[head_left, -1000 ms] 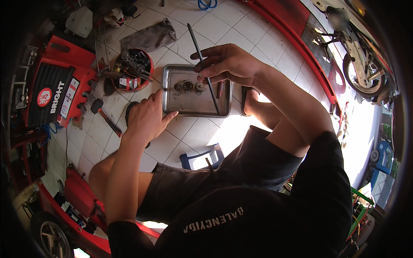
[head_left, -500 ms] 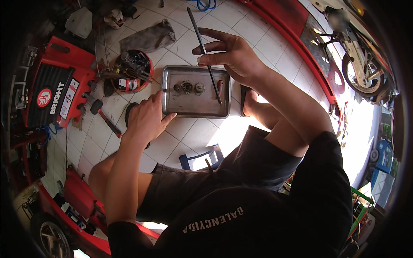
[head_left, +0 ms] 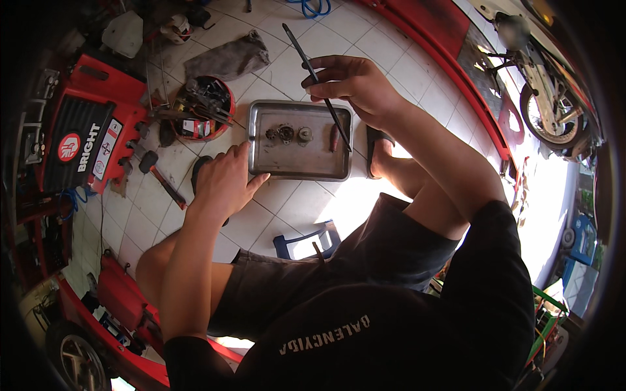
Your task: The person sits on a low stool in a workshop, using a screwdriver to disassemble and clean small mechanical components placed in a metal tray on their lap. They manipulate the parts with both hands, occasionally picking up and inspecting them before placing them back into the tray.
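Observation:
A shallow metal tray [head_left: 300,176] lies on the tiled floor before me. My left hand [head_left: 222,184] holds its near left corner, fingers along the left side and thumb at the near rim. Pinched in my right hand [head_left: 355,88], above the tray's far right corner, is a long thin dark rod [head_left: 298,47]. It slants down to the right, its lower end over the tray's right side. Inside the tray sit several small round metal parts, among them a dark toothed one [head_left: 285,133] and a paler one [head_left: 304,134]. A red-handled tool [head_left: 334,138] lies at the right, partly behind the rod.
A red tub of tools [head_left: 228,101] stands left of the tray, near a grey rag [head_left: 228,57]. A hammer [head_left: 166,182] lies on the floor by a red machine [head_left: 91,130]. Closer to me is a small blue stool [head_left: 280,246]. A motorcycle wheel [head_left: 551,114] shows at far right.
The rod's lower end has swung right, from over the tray's floor to near its right wall. My right hand has shifted slightly right and nearer. The left hand stays at the tray's corner.

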The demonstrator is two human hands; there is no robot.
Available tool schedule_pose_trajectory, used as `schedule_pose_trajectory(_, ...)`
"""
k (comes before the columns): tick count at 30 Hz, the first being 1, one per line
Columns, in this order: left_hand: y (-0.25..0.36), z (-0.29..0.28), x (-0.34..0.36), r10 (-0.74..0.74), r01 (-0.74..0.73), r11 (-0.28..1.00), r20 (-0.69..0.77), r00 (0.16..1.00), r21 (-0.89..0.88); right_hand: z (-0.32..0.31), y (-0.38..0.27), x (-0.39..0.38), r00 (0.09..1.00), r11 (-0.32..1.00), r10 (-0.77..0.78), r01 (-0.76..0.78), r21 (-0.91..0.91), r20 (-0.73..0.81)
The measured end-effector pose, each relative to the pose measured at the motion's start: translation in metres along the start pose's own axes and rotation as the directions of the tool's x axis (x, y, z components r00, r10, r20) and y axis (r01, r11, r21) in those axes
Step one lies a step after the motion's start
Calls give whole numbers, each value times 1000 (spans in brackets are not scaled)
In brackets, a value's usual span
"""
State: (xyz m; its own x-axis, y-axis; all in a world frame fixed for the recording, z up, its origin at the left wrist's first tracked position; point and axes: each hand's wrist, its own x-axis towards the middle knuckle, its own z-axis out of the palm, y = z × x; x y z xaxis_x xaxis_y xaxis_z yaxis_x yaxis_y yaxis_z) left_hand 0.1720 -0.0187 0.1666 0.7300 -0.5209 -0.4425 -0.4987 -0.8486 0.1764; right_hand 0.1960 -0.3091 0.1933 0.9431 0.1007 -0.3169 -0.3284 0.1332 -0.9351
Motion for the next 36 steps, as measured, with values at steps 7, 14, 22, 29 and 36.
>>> schedule_pose_trajectory(7, -3, 3, 2, 14, -14, 1000, 5, 1000, 15, 9, -8, -6, 999, 999, 36, -36, -28, 1)
schedule_pose_trajectory(14, 0, 3, 3, 15, -16, 999, 19, 1000, 44, -13, -27, -6, 943, 959, -274, 251, -133, -191)
schedule_pose_trajectory(22, 2, 6, 4, 39, -39, 997, 10, 999, 65, -7, -21, -12, 988, 984, -135, 124, -126, -80)
schedule_pose_trajectory(29, -1, 8, 4, 52, -51, 998, -33, 998, 35, 1, -28, -17, 996, 996, -47, 41, -81, -74)
schedule_pose_trajectory(36, 1, 6, 3, 44, -44, 998, -2, 999, 40, -8, -19, -12, 970, 955, -230, 207, -213, -85)
